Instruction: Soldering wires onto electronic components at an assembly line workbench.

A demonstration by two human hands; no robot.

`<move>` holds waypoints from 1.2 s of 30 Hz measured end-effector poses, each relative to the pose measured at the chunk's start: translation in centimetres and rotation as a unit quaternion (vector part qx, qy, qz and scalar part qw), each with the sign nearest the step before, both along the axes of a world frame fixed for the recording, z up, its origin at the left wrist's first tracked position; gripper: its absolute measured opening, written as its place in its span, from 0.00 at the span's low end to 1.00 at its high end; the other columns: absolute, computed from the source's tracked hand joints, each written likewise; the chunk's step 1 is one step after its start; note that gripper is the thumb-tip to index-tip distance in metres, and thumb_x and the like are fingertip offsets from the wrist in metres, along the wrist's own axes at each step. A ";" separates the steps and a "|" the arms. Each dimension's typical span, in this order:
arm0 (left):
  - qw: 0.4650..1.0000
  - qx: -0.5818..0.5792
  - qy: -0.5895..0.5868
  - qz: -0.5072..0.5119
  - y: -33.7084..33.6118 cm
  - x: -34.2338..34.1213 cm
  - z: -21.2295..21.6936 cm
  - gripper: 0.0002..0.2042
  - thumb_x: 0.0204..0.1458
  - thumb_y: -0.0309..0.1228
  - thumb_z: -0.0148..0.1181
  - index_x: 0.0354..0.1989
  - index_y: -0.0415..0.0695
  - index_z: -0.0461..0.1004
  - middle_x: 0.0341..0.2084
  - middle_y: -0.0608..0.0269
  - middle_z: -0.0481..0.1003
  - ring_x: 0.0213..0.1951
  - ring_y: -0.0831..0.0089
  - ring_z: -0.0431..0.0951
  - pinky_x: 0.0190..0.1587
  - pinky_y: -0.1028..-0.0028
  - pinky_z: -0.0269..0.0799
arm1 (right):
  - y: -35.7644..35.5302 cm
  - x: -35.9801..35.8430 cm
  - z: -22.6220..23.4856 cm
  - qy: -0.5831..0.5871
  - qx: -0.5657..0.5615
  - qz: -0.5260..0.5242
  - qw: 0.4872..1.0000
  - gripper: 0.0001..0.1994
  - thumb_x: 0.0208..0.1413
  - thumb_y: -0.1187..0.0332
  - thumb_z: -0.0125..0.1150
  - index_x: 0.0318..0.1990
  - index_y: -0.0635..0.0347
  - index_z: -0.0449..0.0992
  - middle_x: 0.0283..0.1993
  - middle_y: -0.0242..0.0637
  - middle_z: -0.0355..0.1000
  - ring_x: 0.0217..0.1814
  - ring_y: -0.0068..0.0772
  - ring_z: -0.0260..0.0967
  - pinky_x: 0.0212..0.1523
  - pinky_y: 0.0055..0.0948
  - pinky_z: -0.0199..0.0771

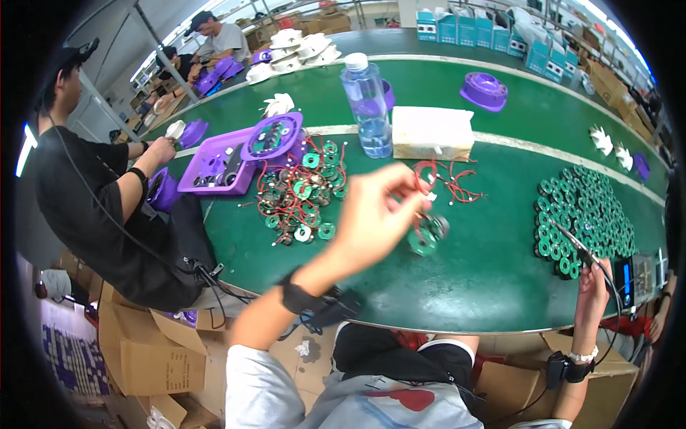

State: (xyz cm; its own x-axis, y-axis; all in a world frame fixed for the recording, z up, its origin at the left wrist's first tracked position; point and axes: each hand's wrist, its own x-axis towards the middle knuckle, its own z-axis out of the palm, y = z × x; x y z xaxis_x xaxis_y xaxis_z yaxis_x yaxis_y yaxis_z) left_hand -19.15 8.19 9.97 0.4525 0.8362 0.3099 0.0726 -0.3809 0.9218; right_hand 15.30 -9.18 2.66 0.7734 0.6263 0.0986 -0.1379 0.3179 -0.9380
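My left hand [375, 214] is closed in a pinch above the middle of the green table. It holds the red wires [426, 169] of a small motor, and a white connector shows at the fingertips. The motor with its green ring-shaped circuit board [425, 239] hangs below the fingers, slightly blurred. At the right, my right hand [592, 287] is closed around slim pointed tweezers [580, 247]. Their tip reaches over a wide cluster of green-topped ring parts [582, 211]. Left of my left hand lies a tangled pile of wired motors [304, 189].
Behind my left hand stand a water bottle [368, 107] and a white-yellow box [432, 133], loose red wires [463, 187] before it. A purple tray [214, 166] is at left, near a seated co-worker [86, 179]. A scale [636, 279] sits far right; cardboard boxes [153, 350] stand below.
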 end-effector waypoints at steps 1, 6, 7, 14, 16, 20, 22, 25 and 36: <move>0.999 -0.029 -0.040 -0.015 -0.5 1.3 -2.0 0.04 0.49 0.21 0.52 0.33 0.36 0.68 0.25 0.62 0.73 0.28 0.80 0.74 0.27 0.82 0.72 | -0.3 0.7 -0.1 -0.002 0.003 0.033 0.999 0.04 0.51 0.71 0.54 0.33 0.56 0.65 0.27 0.24 0.62 0.27 0.13 0.60 0.24 0.11 0.55; 0.986 -0.144 -0.064 -0.047 -1.4 5.7 -9.0 0.02 0.48 0.18 0.50 0.30 0.35 0.66 0.25 0.64 0.71 0.29 0.81 0.74 0.30 0.82 0.71 | -0.2 0.5 0.1 -0.021 0.005 0.054 0.998 0.04 0.52 0.71 0.53 0.32 0.56 0.64 0.26 0.25 0.63 0.27 0.13 0.60 0.23 0.10 0.55; 0.988 -0.125 -0.056 -0.066 -1.0 6.0 -9.5 0.06 0.47 0.18 0.51 0.33 0.38 0.62 0.26 0.63 0.71 0.30 0.80 0.73 0.29 0.82 0.70 | -0.4 0.5 0.1 -0.023 0.003 0.060 0.998 0.04 0.52 0.71 0.53 0.32 0.56 0.64 0.27 0.26 0.63 0.27 0.13 0.61 0.23 0.10 0.55; 0.982 -0.116 -0.114 -0.096 -0.4 4.8 -8.4 0.21 0.43 0.19 0.56 0.43 0.42 0.52 0.26 0.65 0.67 0.27 0.82 0.67 0.26 0.85 0.65 | -0.2 -0.5 0.9 -0.027 -0.005 0.114 0.993 0.05 0.50 0.73 0.53 0.31 0.58 0.63 0.25 0.30 0.65 0.24 0.15 0.60 0.21 0.12 0.56; 0.990 -0.089 -0.110 -0.016 0.7 3.6 -8.0 0.24 0.41 0.21 0.58 0.46 0.42 0.54 0.28 0.66 0.67 0.29 0.80 0.68 0.30 0.82 0.64 | 0.0 -1.1 0.9 -0.030 -0.003 0.121 0.992 0.04 0.50 0.74 0.53 0.31 0.58 0.64 0.25 0.32 0.66 0.23 0.15 0.60 0.20 0.12 0.56; 0.970 0.188 -0.030 0.151 1.8 3.2 -5.9 0.24 0.36 0.21 0.60 0.45 0.41 0.62 0.35 0.62 0.69 0.38 0.74 0.69 0.35 0.76 0.63 | 0.1 -2.1 1.3 -0.027 -0.013 0.114 0.993 0.04 0.49 0.75 0.53 0.30 0.57 0.64 0.25 0.30 0.66 0.21 0.15 0.61 0.19 0.12 0.55; 0.960 0.236 -0.010 0.152 1.5 3.8 -4.0 0.19 0.35 0.21 0.59 0.40 0.41 0.67 0.36 0.60 0.69 0.38 0.71 0.70 0.35 0.75 0.64 | 0.3 -2.5 1.3 -0.025 -0.024 0.105 0.994 0.05 0.49 0.74 0.53 0.29 0.57 0.63 0.25 0.29 0.66 0.21 0.15 0.61 0.18 0.12 0.55; 0.955 0.277 0.095 -0.038 0.7 4.7 -3.1 0.12 0.35 0.21 0.59 0.31 0.41 0.71 0.32 0.58 0.69 0.35 0.65 0.71 0.35 0.70 0.66 | 0.2 -2.9 1.4 -0.016 -0.044 0.137 0.989 0.06 0.48 0.75 0.54 0.30 0.57 0.63 0.25 0.29 0.66 0.22 0.15 0.62 0.18 0.12 0.54; 0.825 0.378 0.388 -0.159 0.2 5.1 -4.2 0.06 0.38 0.27 0.60 0.27 0.46 0.73 0.38 0.68 0.67 0.45 0.67 0.64 0.45 0.70 0.57 | 0.0 -3.3 1.5 -0.008 -0.057 0.148 0.987 0.07 0.47 0.76 0.55 0.31 0.57 0.62 0.24 0.29 0.66 0.24 0.15 0.64 0.18 0.11 0.55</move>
